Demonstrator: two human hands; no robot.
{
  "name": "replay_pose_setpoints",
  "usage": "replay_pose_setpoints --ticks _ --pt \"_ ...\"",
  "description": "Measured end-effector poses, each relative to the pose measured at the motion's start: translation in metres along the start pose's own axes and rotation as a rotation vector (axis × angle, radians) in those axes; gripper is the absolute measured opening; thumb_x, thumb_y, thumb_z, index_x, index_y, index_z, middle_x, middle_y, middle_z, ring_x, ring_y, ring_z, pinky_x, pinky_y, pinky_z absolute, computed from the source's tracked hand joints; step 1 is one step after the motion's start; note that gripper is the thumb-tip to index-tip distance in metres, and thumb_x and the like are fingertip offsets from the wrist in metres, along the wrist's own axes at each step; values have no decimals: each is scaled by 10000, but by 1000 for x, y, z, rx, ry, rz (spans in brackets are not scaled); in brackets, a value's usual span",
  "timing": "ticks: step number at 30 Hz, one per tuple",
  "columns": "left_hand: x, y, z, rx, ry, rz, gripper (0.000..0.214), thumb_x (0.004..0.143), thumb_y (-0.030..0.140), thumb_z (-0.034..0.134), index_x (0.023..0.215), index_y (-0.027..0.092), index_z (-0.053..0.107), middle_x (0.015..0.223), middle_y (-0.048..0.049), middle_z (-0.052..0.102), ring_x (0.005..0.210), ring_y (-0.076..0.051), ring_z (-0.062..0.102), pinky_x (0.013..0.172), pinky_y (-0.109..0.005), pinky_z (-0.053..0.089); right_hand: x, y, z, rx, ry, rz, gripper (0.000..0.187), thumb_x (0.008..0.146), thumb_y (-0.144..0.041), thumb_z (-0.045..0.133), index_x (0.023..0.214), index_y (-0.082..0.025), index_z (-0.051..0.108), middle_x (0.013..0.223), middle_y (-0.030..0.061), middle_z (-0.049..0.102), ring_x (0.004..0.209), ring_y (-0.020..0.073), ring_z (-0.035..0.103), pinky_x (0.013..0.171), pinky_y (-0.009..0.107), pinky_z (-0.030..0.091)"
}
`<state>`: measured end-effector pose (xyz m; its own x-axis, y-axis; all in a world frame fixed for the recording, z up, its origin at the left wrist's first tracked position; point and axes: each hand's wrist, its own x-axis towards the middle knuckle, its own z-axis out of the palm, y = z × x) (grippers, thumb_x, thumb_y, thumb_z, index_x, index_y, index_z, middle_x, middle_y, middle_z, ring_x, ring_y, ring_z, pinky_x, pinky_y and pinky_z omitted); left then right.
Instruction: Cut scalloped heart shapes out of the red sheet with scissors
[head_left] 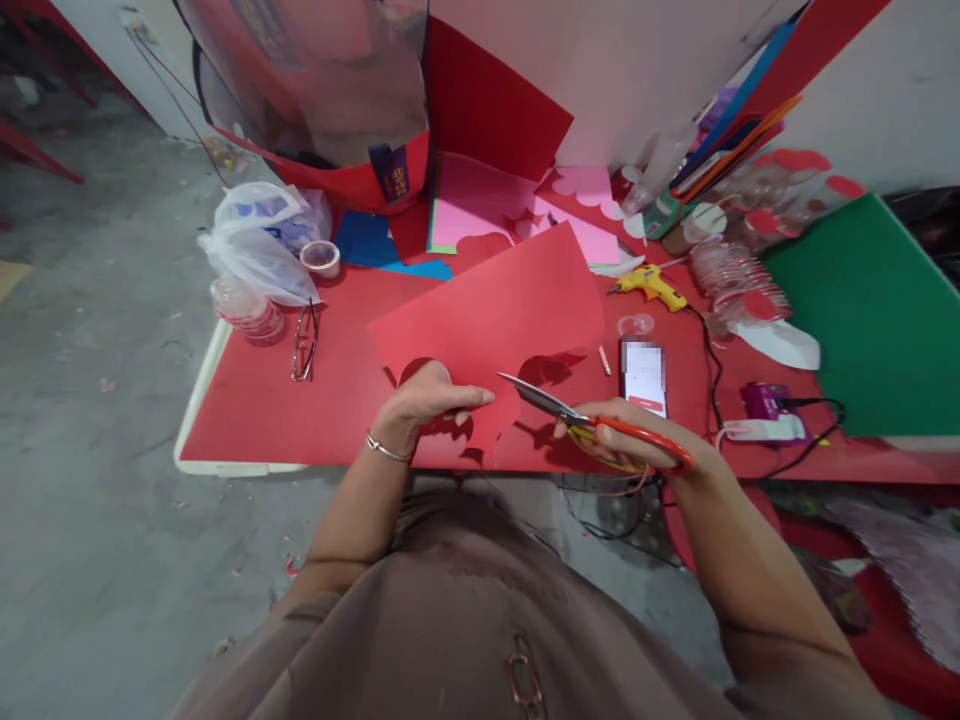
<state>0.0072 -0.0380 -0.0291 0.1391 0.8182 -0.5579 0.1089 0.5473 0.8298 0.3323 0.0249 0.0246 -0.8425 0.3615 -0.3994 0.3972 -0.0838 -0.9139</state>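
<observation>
A large red sheet of paper (487,310) with curved cut-outs along its near edge is held up over the red-covered table (247,420). My left hand (431,395) grips its near left edge, thumb on top and fingers partly hidden beneath. In my right hand (630,435) is a pair of scissors (551,402) with red and yellow handles, fingers wrapped round them. The blades point left, their tips at the paper's cut edge near my left thumb. Whether the tips touch the paper I cannot tell.
A phone (643,370) lies right of the paper, with a yellow glue gun (651,287) behind it. Glasses (304,342), a tape roll (320,259) and stacked clear lids (251,312) are at left. Pink sheets (487,205) lie behind; a green board (874,320) stands right.
</observation>
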Motion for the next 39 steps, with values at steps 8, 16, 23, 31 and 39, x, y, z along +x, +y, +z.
replay_pose_setpoints --ticks 8,16,23,31,39 --pt "-1 2 0 9 -2 -14 548 719 569 878 458 163 618 422 -60 555 370 -85 448 398 -250 309 -1 4 -2 26 -22 15 732 979 -781 505 1276 -132 666 695 -40 456 484 75 349 400 191 273" --pt "0 2 2 -14 15 0 555 696 577 893 453 160 618 414 -63 547 360 -86 435 388 -252 287 -2 7 -3 37 -14 27 721 975 -772 528 1284 -136 668 701 -39 460 481 75 350 400 197 272" --pt "-1 2 1 -1 10 -2 557 698 571 894 435 167 615 413 -67 549 358 -90 440 384 -251 293 -1 0 -3 -23 9 35 744 944 -797 555 1228 -123 696 685 -37 455 493 81 347 409 209 264" --pt "0 1 0 -9 -3 -17 548 693 578 900 446 167 636 417 -63 552 360 -90 441 387 -253 306 -5 6 -10 -86 13 46 680 975 -726 571 1283 -130 685 669 -53 435 464 73 351 392 192 262" --pt "-4 7 1 -1 -11 -37 561 703 570 900 438 156 628 410 -68 538 364 -97 450 393 -261 322 -4 3 -16 -159 -3 34 672 985 -695 578 1302 -112 684 665 -50 433 484 83 355 411 194 287"
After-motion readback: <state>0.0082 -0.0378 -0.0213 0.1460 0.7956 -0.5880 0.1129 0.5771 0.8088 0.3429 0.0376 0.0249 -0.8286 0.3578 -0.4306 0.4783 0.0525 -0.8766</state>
